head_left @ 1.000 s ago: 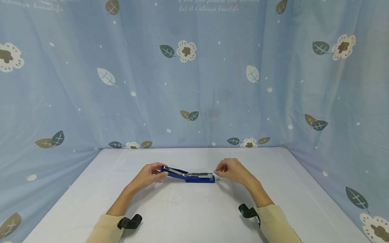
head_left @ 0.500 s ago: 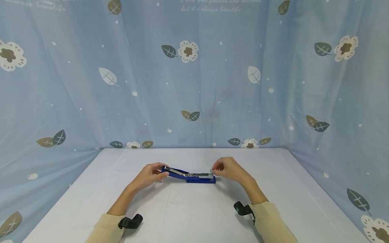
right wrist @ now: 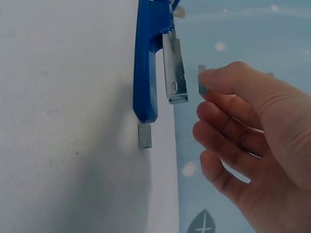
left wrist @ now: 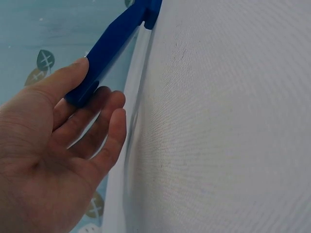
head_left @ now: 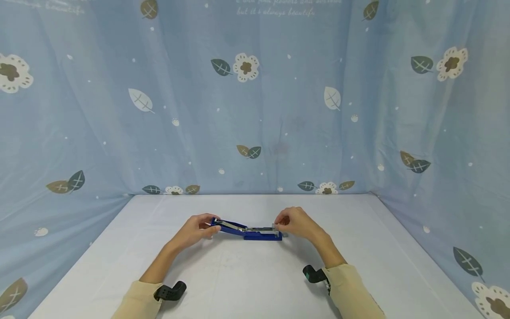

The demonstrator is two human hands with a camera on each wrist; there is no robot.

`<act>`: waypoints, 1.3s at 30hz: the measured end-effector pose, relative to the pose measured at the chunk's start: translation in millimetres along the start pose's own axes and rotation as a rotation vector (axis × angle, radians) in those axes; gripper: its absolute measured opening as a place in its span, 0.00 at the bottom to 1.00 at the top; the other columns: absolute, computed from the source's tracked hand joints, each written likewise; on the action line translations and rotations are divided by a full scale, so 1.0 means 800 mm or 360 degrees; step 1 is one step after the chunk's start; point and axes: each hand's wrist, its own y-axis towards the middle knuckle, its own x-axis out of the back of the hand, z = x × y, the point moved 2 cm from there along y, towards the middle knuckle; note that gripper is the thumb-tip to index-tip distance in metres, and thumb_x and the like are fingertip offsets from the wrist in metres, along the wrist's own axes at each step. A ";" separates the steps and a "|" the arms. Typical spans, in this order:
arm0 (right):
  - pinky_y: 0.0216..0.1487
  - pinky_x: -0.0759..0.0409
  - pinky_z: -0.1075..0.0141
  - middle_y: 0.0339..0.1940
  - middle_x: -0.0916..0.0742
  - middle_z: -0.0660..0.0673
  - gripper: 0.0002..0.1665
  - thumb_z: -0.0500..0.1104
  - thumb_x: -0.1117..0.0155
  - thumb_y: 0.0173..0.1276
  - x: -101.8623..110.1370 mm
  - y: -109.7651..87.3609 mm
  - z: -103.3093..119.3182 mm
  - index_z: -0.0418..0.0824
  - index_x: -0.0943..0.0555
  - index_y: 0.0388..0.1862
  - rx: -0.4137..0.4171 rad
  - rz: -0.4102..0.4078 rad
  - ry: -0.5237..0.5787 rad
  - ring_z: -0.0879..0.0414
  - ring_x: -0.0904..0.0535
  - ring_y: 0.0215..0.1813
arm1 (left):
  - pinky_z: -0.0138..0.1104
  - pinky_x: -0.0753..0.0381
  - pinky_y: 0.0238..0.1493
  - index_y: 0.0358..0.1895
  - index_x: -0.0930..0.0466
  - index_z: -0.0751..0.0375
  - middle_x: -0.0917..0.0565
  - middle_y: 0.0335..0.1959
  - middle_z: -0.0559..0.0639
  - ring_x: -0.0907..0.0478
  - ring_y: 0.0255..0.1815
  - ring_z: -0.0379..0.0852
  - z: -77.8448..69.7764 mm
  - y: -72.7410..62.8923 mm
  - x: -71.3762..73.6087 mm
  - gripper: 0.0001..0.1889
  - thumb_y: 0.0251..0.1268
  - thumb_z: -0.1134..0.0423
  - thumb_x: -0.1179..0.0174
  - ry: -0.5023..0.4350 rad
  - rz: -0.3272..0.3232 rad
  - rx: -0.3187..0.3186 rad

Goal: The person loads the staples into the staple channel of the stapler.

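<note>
A blue stapler [head_left: 263, 237] rests on the table with its top arm swung wide to the left and its metal magazine [right wrist: 175, 68] exposed. My left hand [head_left: 195, 231] pinches the end of that raised arm between thumb and fingers; the blue cover [left wrist: 109, 48] shows in the left wrist view. Between thumb and index finger, my right hand [head_left: 298, 222] holds a short strip of staples [right wrist: 201, 80], apart from the magazine and just beside its front end in the right wrist view. A second staple strip [right wrist: 144, 136] lies on the table by the base's tip.
White cloth [head_left: 223, 279] covers the table. A blue curtain with leaf and flower prints [head_left: 279, 110] hangs behind it and along both sides. Each wrist carries a black camera mount, the left mount [head_left: 171, 291] and the right mount [head_left: 314, 274].
My right hand has moved left with the staple strip, from beyond the stapler's right end to over the magazine's front end. The left hand and stapler have stayed in place.
</note>
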 end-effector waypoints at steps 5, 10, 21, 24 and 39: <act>0.31 0.22 0.72 0.27 0.16 0.54 0.04 0.44 0.29 0.63 -0.005 0.000 -0.003 0.45 0.14 0.34 0.0007 -0.0002 -0.0005 0.61 0.23 0.30 | 0.37 0.12 0.38 0.60 0.24 0.60 0.15 0.45 0.59 0.14 0.42 0.55 -0.001 0.001 -0.001 0.22 0.67 0.53 0.37 0.0001 0.0005 0.0004; 0.33 0.22 0.72 0.29 0.16 0.55 0.04 0.44 0.29 0.63 -0.008 0.001 -0.005 0.46 0.14 0.34 0.0004 -0.0011 -0.0039 0.62 0.23 0.32 | 0.38 0.12 0.39 0.60 0.24 0.61 0.15 0.45 0.60 0.14 0.41 0.55 -0.002 0.004 -0.001 0.22 0.67 0.55 0.37 0.0005 0.0009 -0.0003; 0.34 0.22 0.73 0.30 0.16 0.54 0.03 0.43 0.29 0.63 -0.008 0.004 -0.001 0.45 0.13 0.35 0.0039 -0.0021 -0.0075 0.63 0.23 0.33 | 0.40 0.12 0.38 0.60 0.24 0.61 0.15 0.45 0.60 0.14 0.41 0.55 -0.008 0.001 0.002 0.22 0.67 0.56 0.37 0.0010 0.0004 -0.0012; 0.35 0.22 0.74 0.31 0.15 0.54 0.04 0.43 0.29 0.63 -0.009 0.006 -0.001 0.45 0.13 0.35 0.0037 -0.0018 -0.0080 0.63 0.23 0.34 | 0.39 0.12 0.38 0.60 0.24 0.61 0.14 0.45 0.59 0.13 0.40 0.54 -0.006 0.000 0.002 0.22 0.67 0.55 0.37 0.0006 -0.0007 -0.0007; 0.35 0.21 0.74 0.31 0.15 0.55 0.03 0.43 0.29 0.62 -0.017 0.007 0.002 0.45 0.13 0.34 0.0063 -0.0004 -0.0086 0.64 0.22 0.34 | 0.40 0.12 0.38 0.60 0.24 0.65 0.14 0.44 0.62 0.14 0.40 0.56 -0.002 0.000 0.000 0.22 0.67 0.57 0.37 -0.0024 0.0003 -0.0041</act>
